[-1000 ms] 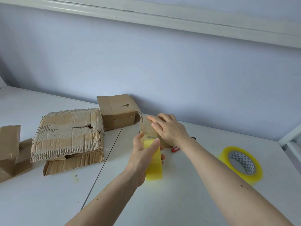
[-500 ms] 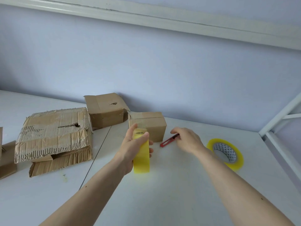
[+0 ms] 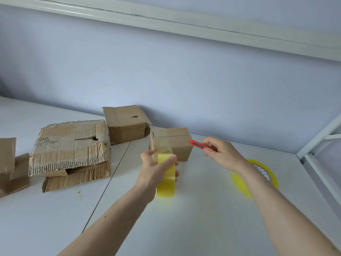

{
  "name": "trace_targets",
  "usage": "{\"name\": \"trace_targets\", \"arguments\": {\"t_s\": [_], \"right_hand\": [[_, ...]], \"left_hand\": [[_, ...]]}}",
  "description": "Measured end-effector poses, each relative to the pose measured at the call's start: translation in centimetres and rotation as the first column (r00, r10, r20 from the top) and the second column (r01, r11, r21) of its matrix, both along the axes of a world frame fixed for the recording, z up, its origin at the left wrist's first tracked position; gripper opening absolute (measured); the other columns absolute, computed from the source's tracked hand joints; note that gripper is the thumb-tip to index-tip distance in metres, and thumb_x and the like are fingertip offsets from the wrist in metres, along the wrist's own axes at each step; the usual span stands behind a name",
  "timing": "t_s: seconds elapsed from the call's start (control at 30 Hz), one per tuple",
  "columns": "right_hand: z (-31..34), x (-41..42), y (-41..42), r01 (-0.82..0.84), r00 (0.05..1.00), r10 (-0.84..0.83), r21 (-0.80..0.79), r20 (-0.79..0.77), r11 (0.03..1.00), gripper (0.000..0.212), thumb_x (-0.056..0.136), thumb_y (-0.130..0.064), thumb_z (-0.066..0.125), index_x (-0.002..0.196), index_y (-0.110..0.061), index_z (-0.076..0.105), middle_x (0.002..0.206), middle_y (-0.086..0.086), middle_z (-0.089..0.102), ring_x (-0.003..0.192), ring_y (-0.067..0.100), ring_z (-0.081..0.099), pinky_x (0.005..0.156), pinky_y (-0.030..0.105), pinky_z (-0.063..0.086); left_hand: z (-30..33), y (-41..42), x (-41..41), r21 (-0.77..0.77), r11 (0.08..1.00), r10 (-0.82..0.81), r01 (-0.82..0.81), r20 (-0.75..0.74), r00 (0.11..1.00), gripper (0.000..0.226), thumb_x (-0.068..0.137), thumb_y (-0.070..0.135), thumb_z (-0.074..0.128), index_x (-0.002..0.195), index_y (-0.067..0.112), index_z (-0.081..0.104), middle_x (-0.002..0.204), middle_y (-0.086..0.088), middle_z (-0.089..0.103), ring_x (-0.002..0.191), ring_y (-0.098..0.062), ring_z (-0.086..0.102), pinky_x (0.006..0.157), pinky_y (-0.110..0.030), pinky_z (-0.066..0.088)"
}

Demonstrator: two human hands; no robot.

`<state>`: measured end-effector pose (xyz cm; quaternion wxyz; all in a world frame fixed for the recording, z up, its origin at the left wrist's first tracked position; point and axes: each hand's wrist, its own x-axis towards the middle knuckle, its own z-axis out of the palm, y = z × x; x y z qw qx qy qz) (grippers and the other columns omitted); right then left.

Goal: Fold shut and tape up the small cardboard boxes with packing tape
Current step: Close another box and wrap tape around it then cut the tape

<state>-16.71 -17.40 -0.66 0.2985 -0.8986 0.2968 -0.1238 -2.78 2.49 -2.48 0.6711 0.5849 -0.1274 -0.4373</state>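
Writing: none readable on any box or roll.
Left hand (image 3: 153, 174): fingers curled round a yellow packing tape roll (image 3: 166, 179), held upright; a clear strip runs from it onto the small cardboard box (image 3: 171, 143).
Right hand (image 3: 221, 154): pinches a red utility knife (image 3: 198, 144), its tip at the box's right top edge.
Box position: on the white tabletop (image 3: 193, 218), near the wall, flaps folded down.
Obscured: second tape roll (image 3: 265, 172) partly behind the right forearm; cardboard pieces (image 3: 9, 163) cut off at left.
Others: torn large box (image 3: 70, 148); taped box (image 3: 125, 122) behind.
Room: pale lilac wall (image 3: 184, 80), white metal frame (image 3: 317, 141) at right.
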Motion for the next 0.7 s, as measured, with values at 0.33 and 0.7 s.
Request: {"name": "trace_targets", "arguments": {"t_s": [0.33,0.7], "right_hand": [[3.6,3.9,5.2,-0.19,0.968,0.092,-0.447,-0.233,0.874,0.017,0.098,-0.022,0.054,0.111,-0.031,0.06,0.101,-0.007,0.067,0.093,0.023,0.06,0.07,0.034,0.04],[4.8,5.5,5.9,-0.358,0.885,0.063,-0.586,-0.461,0.727,0.02,0.09,-0.009,0.05,0.093,-0.025,0.061,0.086,-0.005,0.065,0.083,0.026,0.058,0.056,0.031,0.025]], "left_hand": [[0.2,-0.3,0.2,0.037,0.999,-0.033,0.035,-0.062,0.998,0.062,0.089,0.017,0.076,0.136,0.015,0.037,0.101,-0.018,0.075,0.066,-0.026,0.07,0.067,-0.042,0.06],[0.5,-0.6,0.6,0.039,0.998,-0.045,0.051,-0.146,0.988,0.055,0.092,0.012,0.072,0.136,0.022,0.041,0.098,-0.021,0.074,0.059,-0.027,0.068,0.058,-0.036,0.058]]}}
